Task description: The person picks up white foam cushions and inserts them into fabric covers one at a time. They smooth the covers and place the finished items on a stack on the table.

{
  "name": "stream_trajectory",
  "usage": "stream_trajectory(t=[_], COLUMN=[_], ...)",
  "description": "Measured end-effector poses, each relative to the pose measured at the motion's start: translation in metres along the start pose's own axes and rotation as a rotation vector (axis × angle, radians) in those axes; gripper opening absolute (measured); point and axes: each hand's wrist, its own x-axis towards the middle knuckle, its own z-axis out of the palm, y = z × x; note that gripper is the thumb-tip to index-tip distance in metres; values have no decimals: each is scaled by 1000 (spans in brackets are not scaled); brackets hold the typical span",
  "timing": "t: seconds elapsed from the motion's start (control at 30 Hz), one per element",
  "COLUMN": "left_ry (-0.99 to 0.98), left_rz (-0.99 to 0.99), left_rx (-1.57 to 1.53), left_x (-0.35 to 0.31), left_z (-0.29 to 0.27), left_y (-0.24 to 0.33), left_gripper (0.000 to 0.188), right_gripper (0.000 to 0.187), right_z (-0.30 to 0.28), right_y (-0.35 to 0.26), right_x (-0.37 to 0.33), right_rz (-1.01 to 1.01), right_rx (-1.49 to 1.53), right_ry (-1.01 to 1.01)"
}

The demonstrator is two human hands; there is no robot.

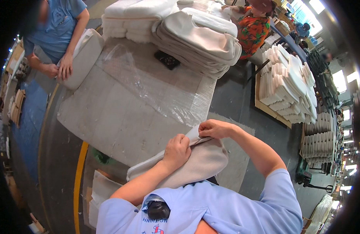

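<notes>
A light grey fabric-covered cushion (201, 163) leans at the near edge of the table, against my body. My left hand (177, 151) is closed on the cushion's upper edge, knuckles up. Just right of it, my right hand (212, 129) pinches the cover's edge at the cushion's far right end. A pale strip of the cover folds along that edge between the two hands. The fingertips of both hands are partly hidden in the fabric.
The grey table (110, 124) carries clear plastic film (149, 91), a black phone-like object (167, 59), stacked grey covers (195, 43) and white padding (133, 15). A co-worker (63, 31) handles another cushion (84, 58) at far left. White cushion pieces (287, 84) are piled on the right.
</notes>
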Motion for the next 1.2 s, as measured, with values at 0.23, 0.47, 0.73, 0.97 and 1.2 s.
stream_trajectory(t=[0.23,0.47,0.73,0.97,1.2], left_ry=[-522,-474,-864,-830,-527], left_rz=[-419,-928,-894,-647,-270], left_rx=[-322,-389,-574,-299,36], left_x=[18,34,54,41,15], left_z=[-2,-10,-32,-8,12], left_y=[-21,-41,-23,-28,-25], left_gripper=[24,48,51,32,20], right_gripper=[22,20,23,23,31], right_z=[7,13,15,14,14], right_y=[7,-2,13,10,26], right_x=[-4,-2,9,22,30], right_rz=[-84,-176,-25,42,-86], right_rx=[-118,-299,-323,-288,136], right_ry=[85,152,140,81,226])
